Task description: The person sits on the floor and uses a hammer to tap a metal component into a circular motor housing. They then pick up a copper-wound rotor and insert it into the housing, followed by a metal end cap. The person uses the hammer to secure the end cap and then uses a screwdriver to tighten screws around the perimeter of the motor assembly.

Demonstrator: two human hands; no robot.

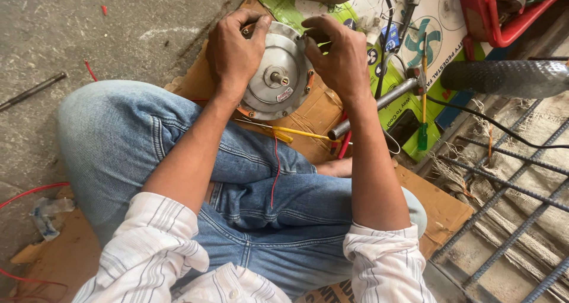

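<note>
Metal motor [278, 78] between both hands.

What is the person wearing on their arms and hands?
Both hands, the left hand and the right hand, are bare, with no gloves, rings or watch in view. The forearms are bare too. The sleeves are white with thin dark stripes, rolled up near the elbows. Blue jeans cover the legs.

Flattened green-and-white printed carton [441, 27] under tools at upper right, small reddish label [285, 94] on round motor housing
</note>
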